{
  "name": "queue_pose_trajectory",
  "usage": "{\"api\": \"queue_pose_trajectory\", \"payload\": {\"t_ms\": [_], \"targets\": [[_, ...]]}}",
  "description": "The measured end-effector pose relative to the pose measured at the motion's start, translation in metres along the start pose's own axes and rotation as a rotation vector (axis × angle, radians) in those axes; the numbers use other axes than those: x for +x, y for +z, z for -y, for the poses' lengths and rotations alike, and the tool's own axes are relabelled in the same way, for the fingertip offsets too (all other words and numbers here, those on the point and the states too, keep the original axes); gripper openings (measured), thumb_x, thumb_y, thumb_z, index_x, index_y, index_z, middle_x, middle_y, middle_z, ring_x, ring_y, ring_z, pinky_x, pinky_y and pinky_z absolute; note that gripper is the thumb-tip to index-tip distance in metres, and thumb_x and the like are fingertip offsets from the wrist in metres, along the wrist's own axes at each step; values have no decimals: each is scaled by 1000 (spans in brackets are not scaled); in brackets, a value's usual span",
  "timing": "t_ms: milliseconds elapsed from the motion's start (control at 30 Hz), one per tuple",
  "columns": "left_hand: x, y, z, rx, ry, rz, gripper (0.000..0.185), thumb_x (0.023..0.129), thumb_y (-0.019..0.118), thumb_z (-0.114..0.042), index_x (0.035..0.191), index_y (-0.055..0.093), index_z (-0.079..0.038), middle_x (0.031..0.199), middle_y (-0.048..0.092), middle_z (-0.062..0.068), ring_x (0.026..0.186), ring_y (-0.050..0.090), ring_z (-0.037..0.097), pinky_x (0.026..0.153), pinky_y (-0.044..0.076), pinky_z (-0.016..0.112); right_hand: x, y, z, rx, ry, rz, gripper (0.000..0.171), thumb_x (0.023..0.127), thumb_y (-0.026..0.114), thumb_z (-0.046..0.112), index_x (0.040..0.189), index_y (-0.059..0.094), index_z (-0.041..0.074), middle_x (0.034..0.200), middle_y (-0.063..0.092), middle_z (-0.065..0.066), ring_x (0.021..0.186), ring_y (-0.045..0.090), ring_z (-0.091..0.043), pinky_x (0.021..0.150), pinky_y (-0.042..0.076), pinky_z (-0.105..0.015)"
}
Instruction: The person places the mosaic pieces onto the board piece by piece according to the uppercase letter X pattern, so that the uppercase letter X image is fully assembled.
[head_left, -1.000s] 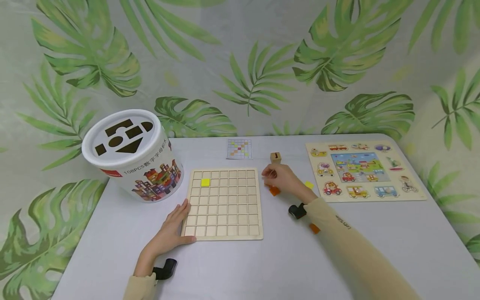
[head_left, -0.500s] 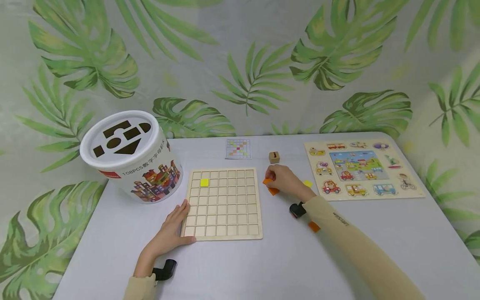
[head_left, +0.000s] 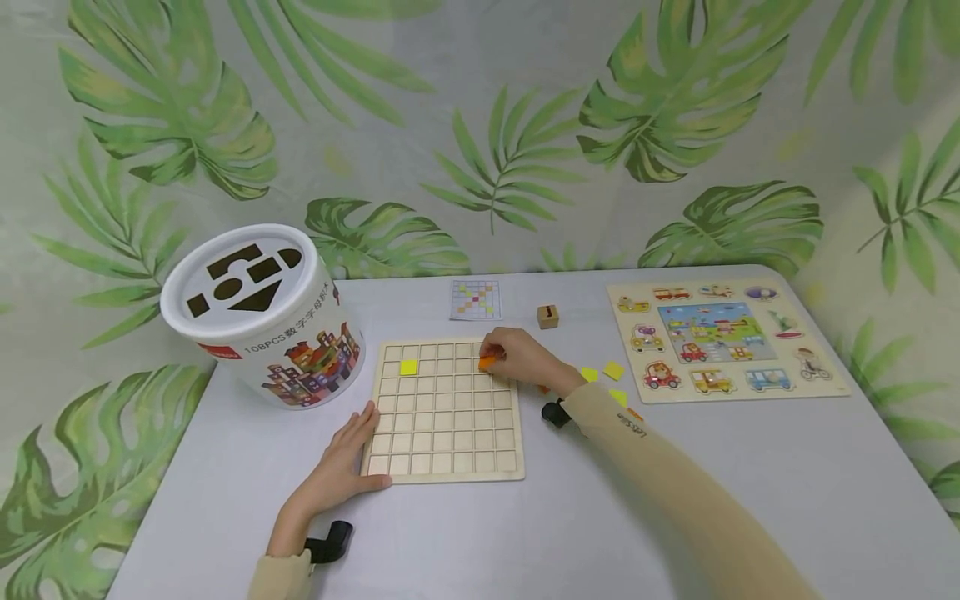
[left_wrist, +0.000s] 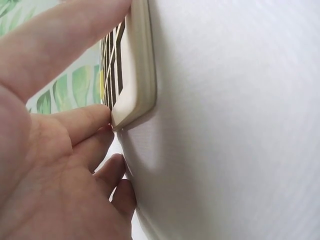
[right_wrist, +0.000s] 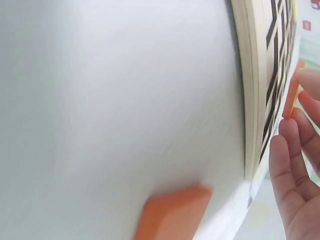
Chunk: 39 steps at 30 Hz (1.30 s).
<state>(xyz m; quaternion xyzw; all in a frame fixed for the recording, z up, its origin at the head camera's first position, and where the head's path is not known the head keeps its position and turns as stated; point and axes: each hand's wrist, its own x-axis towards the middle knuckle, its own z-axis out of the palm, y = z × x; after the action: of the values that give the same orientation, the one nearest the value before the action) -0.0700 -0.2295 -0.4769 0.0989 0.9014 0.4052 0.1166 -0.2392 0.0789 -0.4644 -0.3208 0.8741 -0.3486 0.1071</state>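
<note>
Tile (head_left: 487, 364), orange, square, sat pinched in the right hand (head_left: 525, 358) over the pale wooden grid board (head_left: 444, 423), upper right! Left hand (head_left: 341, 467), ungripping, touched its edge; a square yellow tile (head_left: 408, 367) filled one compartment.

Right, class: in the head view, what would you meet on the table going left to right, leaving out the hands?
White block bucket → wooden grid board → small wooden cube → loose yellow tiles → vehicle puzzle board.
</note>
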Motion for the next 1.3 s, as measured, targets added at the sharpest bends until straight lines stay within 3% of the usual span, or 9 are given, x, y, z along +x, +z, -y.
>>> {"api": "queue_pose_trajectory", "payload": {"t_ms": [233, 433, 633, 833, 967, 1100, 1300], "targets": [[1, 2, 2, 4, 6, -2, 101, 73, 82, -25, 148, 23, 6, 157, 10, 18, 142, 1, 42, 106, 0, 65, 11, 7, 10, -95, 0, 39, 15, 81, 69, -2, 93, 67, 6, 90, 59, -2, 82, 52, -17, 77, 46, -28], [2, 2, 3, 2, 13, -4, 99, 73, 81, -26, 148, 24, 6, 157, 10, 18, 142, 1, 42, 106, 1, 65, 4, 2, 7, -44, 31, 28, 17, 83, 68, 0, 100, 67, 5, 97, 63, -3, 89, 56, -17, 82, 47, -29], [2, 2, 0, -6, 9, 5, 100, 73, 81, -26, 148, 23, 6, 158, 9, 18, 142, 0, 42, 106, 0, 65, -29, -22, -10, 57, 87, -49, 18, 85, 67, 1, 103, 67, 2, 99, 65, -6, 90, 58, -19, 82, 50, -34], [0, 1, 1, 7, 13, 0, 101, 73, 82, -28, 148, 23, 7, 157, 10, 20, 142, 1, 43, 106, 0, 66, -79, -48, -35, 30, 135, -123, 17, 84, 67, 0, 101, 67, 0, 96, 65, -9, 87, 57, -22, 80, 51, -38], [-1, 1, 2, 6, 13, -6, 102, 72, 82, -29, 148, 23, 7, 157, 10, 20, 142, 1, 43, 106, 0, 66, -105, -59, -49, 7, 204, -114, 19, 84, 70, 0, 103, 67, 1, 99, 65, -7, 91, 57, -23, 84, 50, -41], [-2, 1, 3, 4, 9, -11, 102, 72, 82, -28, 148, 23, 6, 157, 10, 19, 142, 1, 43, 106, 0, 67, -115, -60, -55, -23, 262, -58, 20, 84, 71, 2, 103, 66, 4, 99, 62, -5, 91, 55, -24, 85, 49, -41], [0, 3, 5, 10, 8, -5, 102, 72, 82, -28, 148, 23, 6, 157, 10, 18, 142, 1, 42, 105, 1, 67, -111, -56, -50, -68, 239, -48, 19, 82, 72, -1, 98, 64, 4, 94, 59, -4, 85, 52, -22, 78, 48, -36]]}}
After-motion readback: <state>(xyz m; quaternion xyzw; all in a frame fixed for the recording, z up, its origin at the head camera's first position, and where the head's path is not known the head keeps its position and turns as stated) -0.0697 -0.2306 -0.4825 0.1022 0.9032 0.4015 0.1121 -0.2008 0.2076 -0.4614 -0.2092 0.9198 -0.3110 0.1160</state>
